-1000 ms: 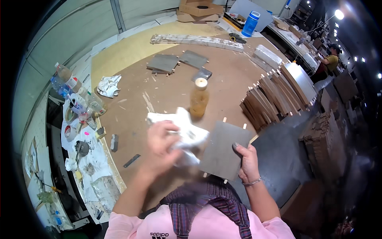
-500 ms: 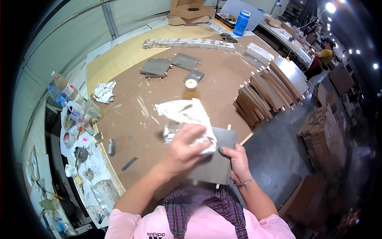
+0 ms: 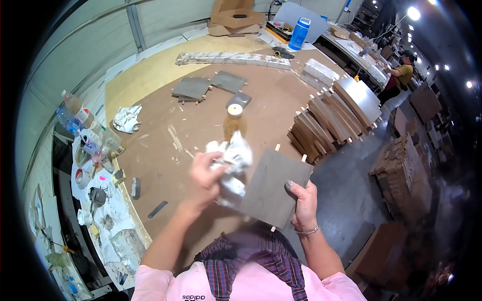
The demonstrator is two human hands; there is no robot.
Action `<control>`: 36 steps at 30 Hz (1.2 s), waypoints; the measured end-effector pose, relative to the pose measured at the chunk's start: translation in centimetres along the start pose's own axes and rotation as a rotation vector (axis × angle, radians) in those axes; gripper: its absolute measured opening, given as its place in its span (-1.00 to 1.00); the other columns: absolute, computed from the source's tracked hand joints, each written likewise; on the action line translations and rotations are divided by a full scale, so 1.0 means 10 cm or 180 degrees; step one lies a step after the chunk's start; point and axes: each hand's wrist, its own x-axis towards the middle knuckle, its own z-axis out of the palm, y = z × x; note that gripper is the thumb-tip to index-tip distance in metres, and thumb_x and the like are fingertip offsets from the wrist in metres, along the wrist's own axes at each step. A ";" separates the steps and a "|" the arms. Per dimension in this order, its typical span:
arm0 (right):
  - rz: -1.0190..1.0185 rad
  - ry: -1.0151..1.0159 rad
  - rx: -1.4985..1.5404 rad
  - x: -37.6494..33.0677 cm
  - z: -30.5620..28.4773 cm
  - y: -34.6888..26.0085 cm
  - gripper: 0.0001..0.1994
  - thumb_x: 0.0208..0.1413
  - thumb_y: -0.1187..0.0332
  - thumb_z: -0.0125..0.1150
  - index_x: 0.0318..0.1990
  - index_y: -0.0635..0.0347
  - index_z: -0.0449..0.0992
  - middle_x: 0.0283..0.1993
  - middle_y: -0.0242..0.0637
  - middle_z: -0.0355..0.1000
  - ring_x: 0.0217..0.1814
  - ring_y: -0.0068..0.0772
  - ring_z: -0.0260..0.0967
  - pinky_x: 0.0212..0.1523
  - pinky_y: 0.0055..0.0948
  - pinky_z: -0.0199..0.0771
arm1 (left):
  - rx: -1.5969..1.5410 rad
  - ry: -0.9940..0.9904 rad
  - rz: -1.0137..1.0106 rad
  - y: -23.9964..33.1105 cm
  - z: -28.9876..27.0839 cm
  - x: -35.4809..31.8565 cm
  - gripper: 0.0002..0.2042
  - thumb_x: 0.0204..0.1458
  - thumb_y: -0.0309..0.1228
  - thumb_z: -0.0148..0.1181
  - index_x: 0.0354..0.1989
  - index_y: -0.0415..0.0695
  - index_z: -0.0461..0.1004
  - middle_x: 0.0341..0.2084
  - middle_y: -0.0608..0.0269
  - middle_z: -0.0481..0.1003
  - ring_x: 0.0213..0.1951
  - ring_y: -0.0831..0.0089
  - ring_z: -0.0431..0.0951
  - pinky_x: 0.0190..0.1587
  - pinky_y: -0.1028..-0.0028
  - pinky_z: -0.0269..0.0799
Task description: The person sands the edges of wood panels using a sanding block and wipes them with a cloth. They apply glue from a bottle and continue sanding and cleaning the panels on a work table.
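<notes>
My right hand (image 3: 304, 204) grips a flat grey-brown wooden panel (image 3: 275, 188) by its right edge, thumb on top. Light dowel pegs stick out of the panel's far and near edges. Closed round a crumpled white cloth (image 3: 236, 163), my left hand (image 3: 205, 175) is just left of the panel; cloth and fingers are partly blurred. Beyond the cloth stands a bottle (image 3: 234, 120) of amber liquid with a pale cap. Further back lie several similar grey panels (image 3: 193, 88) with pegs and a small dark block (image 3: 238, 100).
A stack of pegged panels (image 3: 334, 113) stands at the table's right edge. Bottles (image 3: 83, 115), tape rolls and rags crowd the left side. A long whitish bar (image 3: 232, 60) and a blue water bottle (image 3: 299, 34) are at the back. A co-worker (image 3: 401, 75) is far right.
My left hand has pulled the cloth off the panel to the left, and the cloth has bunched up. The panel has turned and more of its face shows.
</notes>
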 end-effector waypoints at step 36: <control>0.0789 0.0251 0.1808 0.03 -0.15 0.16 -0.61 0.06 0.62 0.01 0.10 0.38 0.37 0.11 -0.05 0.38 0.21 -0.06 0.32 0.33 -0.02 0.27 | 0.0194 -0.1045 -0.1972 -0.43 0.24 -0.87 -0.43 -0.11 -0.49 0.24 0.18 -0.24 0.34 -0.07 -0.06 0.50 0.00 0.03 0.48 0.09 0.24 0.36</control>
